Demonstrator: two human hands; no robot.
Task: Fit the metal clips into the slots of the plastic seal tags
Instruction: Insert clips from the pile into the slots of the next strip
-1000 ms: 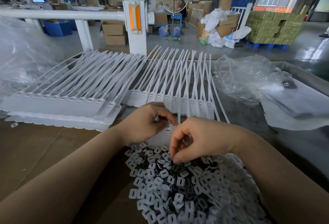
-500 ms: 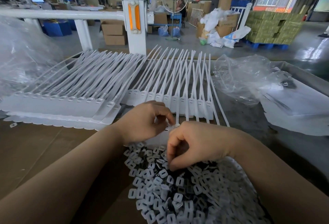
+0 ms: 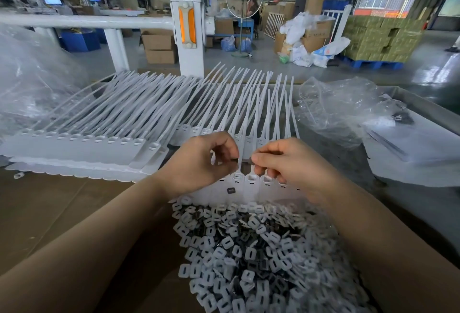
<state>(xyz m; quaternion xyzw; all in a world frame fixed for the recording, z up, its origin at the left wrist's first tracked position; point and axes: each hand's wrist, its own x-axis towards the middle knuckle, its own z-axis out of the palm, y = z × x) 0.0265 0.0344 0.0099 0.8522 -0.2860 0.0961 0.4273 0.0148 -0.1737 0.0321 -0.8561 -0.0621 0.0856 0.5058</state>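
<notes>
Heap of small rounded-square clips, matte white and dark metallic, each slotted, on brown cardboard desk. Just beyond heap: strip of smooth white plastic seal tags, flat bodies, thin tails fanning away. Left hand grip curled, pinching one tail. Right hand pinches a small dark piece, likely a clip, above strip.

Crumpled clear plastic bags sit at the table's right edge, another bag at the left. Behind: white post, cardboard boxes, green stacked cartons.
</notes>
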